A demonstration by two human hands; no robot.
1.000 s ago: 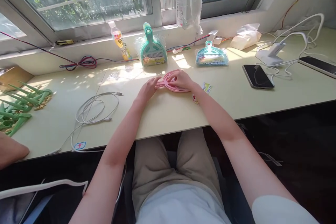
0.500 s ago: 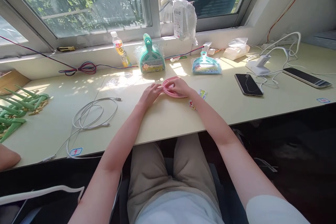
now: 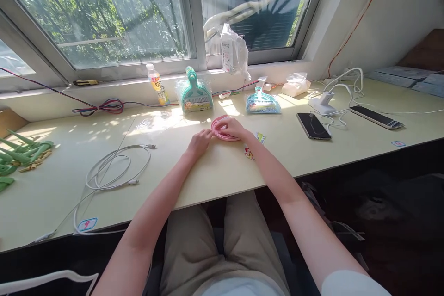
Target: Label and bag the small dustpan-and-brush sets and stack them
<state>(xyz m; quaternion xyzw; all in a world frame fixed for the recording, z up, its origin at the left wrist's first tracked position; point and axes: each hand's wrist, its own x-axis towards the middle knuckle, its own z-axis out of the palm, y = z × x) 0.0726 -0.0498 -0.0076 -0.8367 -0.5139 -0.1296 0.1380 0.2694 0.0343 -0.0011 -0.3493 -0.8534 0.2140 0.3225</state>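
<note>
The left hand (image 3: 200, 142) has its fingers closed together on the narrow end of the pink dustpan (image 3: 226, 137). The right hand (image 3: 231, 127) bends its fingers down onto the broad part; their tips are hidden, so I cannot tell whether they clamp anything. The dustpan is on the desk (image 3: 208, 175) in front of the person, its long axis running left to right, roughly along the front edge, narrow end pointing left.

By the right forearm, a card (image 3: 260, 138) shows green print, too small to read. Farther back, the green dustpan (image 3: 196, 95) has a yellowish label and the blue dustpan (image 3: 262, 101) a printed strip, neither legible; both have their handles pointing up. The bottle (image 3: 157, 85) carries dark characters on yellow, too blurred to read, and the bagged box (image 3: 228, 53) has fine print. Left of the hands lies a coiled cable (image 3: 151, 146); below it, a blue-framed tag (image 3: 87, 225) bears a red mark resembling a 9. A phone (image 3: 313, 126) lies to the right.
</note>
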